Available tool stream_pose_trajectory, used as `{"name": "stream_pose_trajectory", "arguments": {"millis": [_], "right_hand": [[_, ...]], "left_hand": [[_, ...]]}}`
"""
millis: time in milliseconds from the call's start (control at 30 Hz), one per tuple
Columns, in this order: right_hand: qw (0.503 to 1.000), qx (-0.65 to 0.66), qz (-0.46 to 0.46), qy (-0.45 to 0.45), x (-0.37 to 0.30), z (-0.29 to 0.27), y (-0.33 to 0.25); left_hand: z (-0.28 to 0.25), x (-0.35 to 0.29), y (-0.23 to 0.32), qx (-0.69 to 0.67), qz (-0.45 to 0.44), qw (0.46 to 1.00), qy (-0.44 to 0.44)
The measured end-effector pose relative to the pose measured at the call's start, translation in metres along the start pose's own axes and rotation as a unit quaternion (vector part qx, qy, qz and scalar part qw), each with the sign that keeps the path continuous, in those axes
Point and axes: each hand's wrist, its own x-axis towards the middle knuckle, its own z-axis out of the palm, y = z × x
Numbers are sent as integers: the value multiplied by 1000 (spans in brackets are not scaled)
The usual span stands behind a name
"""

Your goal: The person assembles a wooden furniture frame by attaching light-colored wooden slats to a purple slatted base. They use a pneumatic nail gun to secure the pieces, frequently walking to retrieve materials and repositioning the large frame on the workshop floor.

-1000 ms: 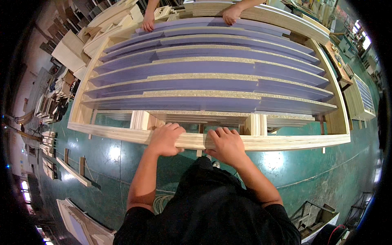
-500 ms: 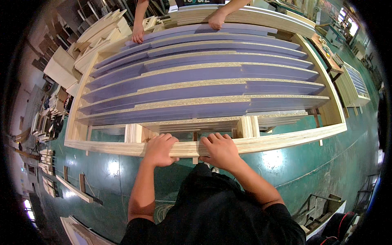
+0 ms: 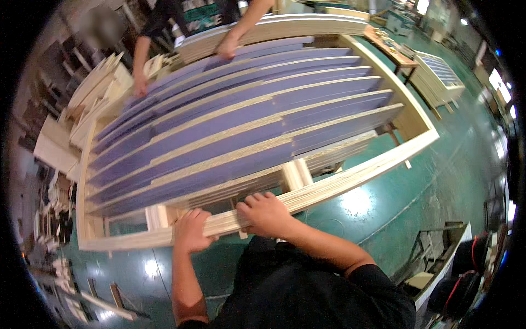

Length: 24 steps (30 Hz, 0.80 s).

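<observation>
A stack of pale wooden frames [image 3: 356,174] lies across the view in front of me. Long purple-blue panels [image 3: 230,174] with speckled chipboard edges lean in rows inside it. My left hand [image 3: 190,230] is closed over the near rail, just right of a short cross block [image 3: 158,217]. Beside it, my right hand [image 3: 265,215] wraps the same rail, left of another cross block [image 3: 297,174]. Across the frames, a co-worker's hand [image 3: 227,46] rests at the top of the farthest panels, and that person's other hand [image 3: 141,85] is at their left end.
Stacked pale boards [image 3: 87,118] stand at the far left. Long timbers [image 3: 279,34] lie behind the panels. A wooden workbench [image 3: 390,48] and another frame stack [image 3: 435,77] are at the far right. A wood-filled bin [image 3: 438,255] stands near right on the green floor.
My view has turned, so the frames now slant up to the right. Both my hands keep their hold on the near rail. The co-worker's hands remain at the far panels.
</observation>
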Motion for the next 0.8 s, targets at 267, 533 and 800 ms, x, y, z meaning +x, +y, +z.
{"name": "stream_pose_trajectory", "arguments": {"millis": [267, 533, 800], "right_hand": [[1000, 2, -1, 27, -4, 6, 5], [999, 15, 7, 36, -6, 6, 4], [1000, 22, 14, 12, -4, -1, -1]], "left_hand": [[0, -2, 8, 1, 0, 1000, 10], [-4, 0, 9, -12, 21, 1000, 7], [-6, -2, 8, -6, 33, 999, 22]]}}
